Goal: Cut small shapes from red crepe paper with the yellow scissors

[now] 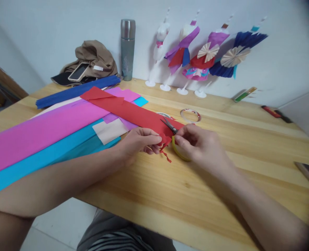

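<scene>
Scissors point(173, 128) with dark blades and yellow handles are over the middle of a pale wooden table point(154, 195), at the near right end of a long red paper strip point(136, 113). The table has a visible lengthwise grain and stands against a plain whitish wall point(91, 21); below its near edge, light floor tiles point(57, 219) and the person's dark-clothed lap show.

Along the wall stand a grey flask point(127, 52) with a metal lid and four small figures point(217, 38) on round white bases, three of them dressed in coloured paper. At the back left, a phone point(78, 71) leans on a brown cloth bundle point(97, 57). Blue, pink and turquoise papers point(50, 139) spread over the left side, the red strip crossing on top. A tape roll point(192, 116) lies just beyond the right hand point(200, 141).

The scissors' long axis runs obliquely: the tips point forward and to the left, away from the person, while the handles slant back to the right. The blades are slightly parted. Whether they touch the strip beneath, I cannot tell.

The right fingers grasp the scissors near the handles. The left hand point(140, 139) has its fingers pinched on a red scrap point(165, 140), from which a narrow curl dangles beside the scissors' handles.
</scene>
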Demonstrator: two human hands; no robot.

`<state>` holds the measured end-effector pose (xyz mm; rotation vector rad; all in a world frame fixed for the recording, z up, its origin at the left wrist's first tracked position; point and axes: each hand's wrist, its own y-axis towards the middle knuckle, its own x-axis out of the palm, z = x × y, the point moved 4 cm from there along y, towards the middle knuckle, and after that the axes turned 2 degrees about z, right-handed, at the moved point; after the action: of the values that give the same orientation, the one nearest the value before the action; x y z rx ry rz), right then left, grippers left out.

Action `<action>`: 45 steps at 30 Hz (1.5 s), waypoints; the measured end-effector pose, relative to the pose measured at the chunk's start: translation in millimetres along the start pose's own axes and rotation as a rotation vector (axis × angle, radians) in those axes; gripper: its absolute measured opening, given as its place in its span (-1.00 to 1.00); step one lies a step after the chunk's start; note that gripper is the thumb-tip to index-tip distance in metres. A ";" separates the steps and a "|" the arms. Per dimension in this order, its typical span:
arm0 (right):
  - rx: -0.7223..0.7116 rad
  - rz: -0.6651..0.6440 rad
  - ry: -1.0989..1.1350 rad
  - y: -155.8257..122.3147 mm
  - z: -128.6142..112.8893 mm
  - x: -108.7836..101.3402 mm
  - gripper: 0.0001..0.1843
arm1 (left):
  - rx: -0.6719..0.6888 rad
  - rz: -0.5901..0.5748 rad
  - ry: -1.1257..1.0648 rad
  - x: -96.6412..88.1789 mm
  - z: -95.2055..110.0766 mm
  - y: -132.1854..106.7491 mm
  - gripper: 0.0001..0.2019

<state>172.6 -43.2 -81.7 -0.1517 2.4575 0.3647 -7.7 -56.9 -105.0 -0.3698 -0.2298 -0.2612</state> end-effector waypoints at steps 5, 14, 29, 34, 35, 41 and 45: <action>0.032 -0.204 -0.662 11.1 12.2 -11.1 -0.90 | 0.007 0.044 -0.018 -0.1 -0.4 0.5 -0.84; 0.039 -0.279 -0.849 12.2 18.3 -11.4 -0.76 | 0.021 0.054 -0.146 -1.1 -1.1 0.1 -0.87; 0.044 -0.255 -0.663 19.0 32.3 -16.5 -0.70 | 0.104 0.254 -0.244 -12.0 4.4 2.9 -0.89; 0.020 -0.127 -0.119 20.9 24.8 -34.8 -0.68 | 0.106 0.278 -0.255 -13.4 7.4 2.6 -0.88; 0.034 -0.110 0.025 20.4 22.1 -37.8 -0.66 | 0.108 0.281 -0.259 -13.1 8.4 2.1 -0.87; 0.082 -0.294 0.721 6.8 3.5 -13.9 -0.38 | 0.096 0.341 -0.299 -9.8 18.5 -4.0 -0.82; 0.255 -0.379 0.855 -17.1 -0.5 24.1 -0.40 | 0.104 0.380 -0.340 -8.9 24.4 -7.9 -0.81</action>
<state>156.6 -60.1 -99.9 -0.7863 3.1733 -0.2426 -22.5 -52.8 -82.7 -0.3458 -0.4978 0.1908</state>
